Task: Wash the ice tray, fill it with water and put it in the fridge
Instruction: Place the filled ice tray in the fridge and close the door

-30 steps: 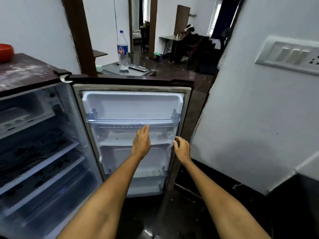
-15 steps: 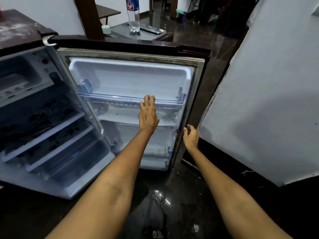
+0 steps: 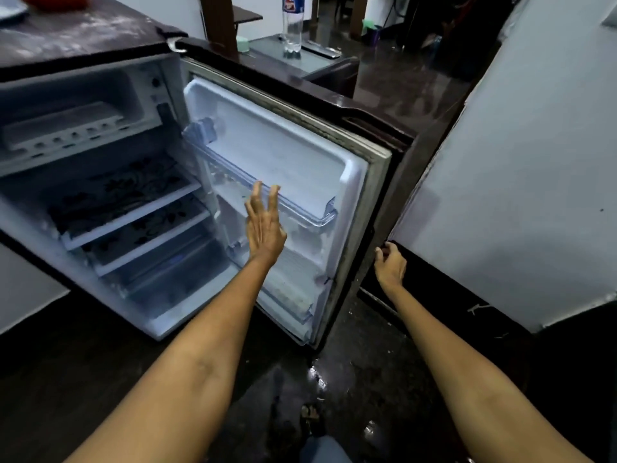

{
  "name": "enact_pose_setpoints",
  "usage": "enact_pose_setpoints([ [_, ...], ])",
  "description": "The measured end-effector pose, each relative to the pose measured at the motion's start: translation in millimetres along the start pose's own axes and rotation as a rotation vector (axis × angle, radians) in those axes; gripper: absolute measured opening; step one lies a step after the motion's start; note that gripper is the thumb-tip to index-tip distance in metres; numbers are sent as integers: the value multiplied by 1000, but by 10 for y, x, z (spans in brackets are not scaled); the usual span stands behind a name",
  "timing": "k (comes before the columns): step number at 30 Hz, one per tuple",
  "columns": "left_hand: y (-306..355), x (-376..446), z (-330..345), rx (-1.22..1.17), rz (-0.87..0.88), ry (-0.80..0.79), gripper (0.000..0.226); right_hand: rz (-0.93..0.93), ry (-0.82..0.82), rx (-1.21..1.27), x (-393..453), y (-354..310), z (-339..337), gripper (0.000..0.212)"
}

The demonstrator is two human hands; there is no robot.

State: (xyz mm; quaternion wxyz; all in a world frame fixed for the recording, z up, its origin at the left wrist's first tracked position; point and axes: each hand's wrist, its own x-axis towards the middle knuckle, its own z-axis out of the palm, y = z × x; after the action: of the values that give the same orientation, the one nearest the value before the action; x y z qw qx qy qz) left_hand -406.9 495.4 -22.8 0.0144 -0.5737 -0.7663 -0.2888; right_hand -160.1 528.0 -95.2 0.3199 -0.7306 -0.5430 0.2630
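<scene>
The small fridge (image 3: 83, 38) stands open, and its door (image 3: 283, 152) is swung out towards me. A white ice tray (image 3: 63, 132) lies in the freezer compartment at the top left. My left hand (image 3: 265, 225) reaches to the inside of the door with straight fingers, its tips at the clear rail of the upper door shelf (image 3: 300, 208). Lower and to the right, my right hand (image 3: 390, 265) sits at the door's outer edge with loosely curled fingers. I cannot tell whether it touches the door. Neither hand holds anything.
Two patterned shelves (image 3: 133, 208) and a bottom drawer fill the fridge body. A white wall (image 3: 517, 162) stands close on the right of the door. Behind the door a low table (image 3: 307, 61) carries a plastic bottle (image 3: 293, 25). The dark floor is wet.
The view has tipped down and left, and the door now stands at a sharper angle. My left hand moved up to the upper door shelf. My right hand dropped lower along the door's edge.
</scene>
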Motion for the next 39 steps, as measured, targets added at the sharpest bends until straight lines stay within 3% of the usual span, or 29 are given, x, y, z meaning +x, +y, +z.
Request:
enact_pose_setpoints([
  [3, -397, -542, -103, 1, -109, -94, 92, -59, -65, 33, -428, -59, 75, 47],
  [9, -1013, -1662, -229, -183, -157, -400, 92, -342, -369, -79, -1358, -305, 494, 66],
  [12, -1231, -1785, -438, -274, -227, -377, 91, -395, -425, -63, -1704, -620, 701, 62],
  [18, -1877, -1718, -987, -90, -415, -286, 93, -549, -499, 3, -2116, -1353, 1365, 42],
  [22, -2426, -1699, -1292, -65, -470, -327, 96, -605, -626, 20, -2429, -1731, 1830, 58],
  [26, -2765, -1642, -1543, -9, -552, -336, 100, -677, -701, 14, -2678, -2190, 2235, 51],
  [39, -3503, -931, -1582, 3, -773, -283, 97, -778, -865, -81, -2766, -3479, 3611, 39],
])
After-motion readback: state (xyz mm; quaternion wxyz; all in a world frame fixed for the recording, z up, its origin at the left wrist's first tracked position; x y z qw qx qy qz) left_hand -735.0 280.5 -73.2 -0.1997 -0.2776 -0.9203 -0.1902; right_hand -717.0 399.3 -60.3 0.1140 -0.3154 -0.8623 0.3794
